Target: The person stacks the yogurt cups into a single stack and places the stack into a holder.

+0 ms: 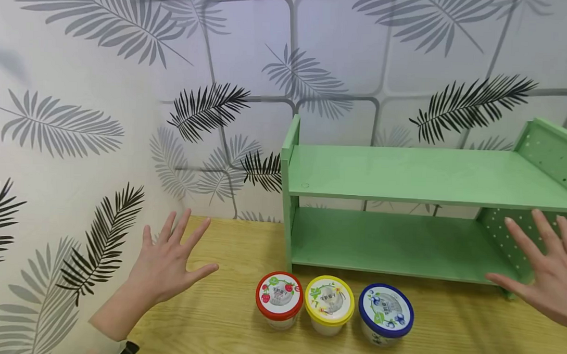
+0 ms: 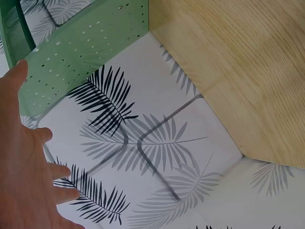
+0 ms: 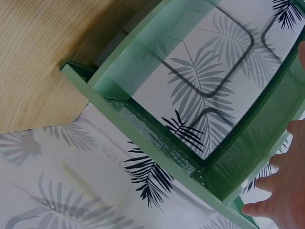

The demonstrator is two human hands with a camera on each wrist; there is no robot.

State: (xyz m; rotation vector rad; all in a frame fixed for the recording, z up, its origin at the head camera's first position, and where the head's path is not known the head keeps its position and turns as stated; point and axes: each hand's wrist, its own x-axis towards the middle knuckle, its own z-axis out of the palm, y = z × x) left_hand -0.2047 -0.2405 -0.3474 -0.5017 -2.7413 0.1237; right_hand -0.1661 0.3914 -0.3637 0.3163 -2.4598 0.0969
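Observation:
Three round tubs stand in a row on the wooden table: one with a red lid (image 1: 279, 296), one with a yellow lid (image 1: 329, 301), one with a blue lid (image 1: 385, 312). Left of them, my left hand (image 1: 165, 269) is held up with fingers spread, touching nothing. My right hand (image 1: 554, 272) is raised at the right edge, fingers also spread and holding nothing, in front of the right end of the green shelf (image 1: 405, 173). The left wrist view shows my left hand (image 2: 24, 167) at its left edge; the right wrist view shows my right hand (image 3: 286, 176) at lower right.
The two-tier green shelf stands behind the tubs, its boards bare and its side panels dotted with small holes. Wallpaper with leaf prints (image 1: 250, 45) covers the wall behind and at the left. The wooden table (image 1: 213, 320) runs beneath the tubs.

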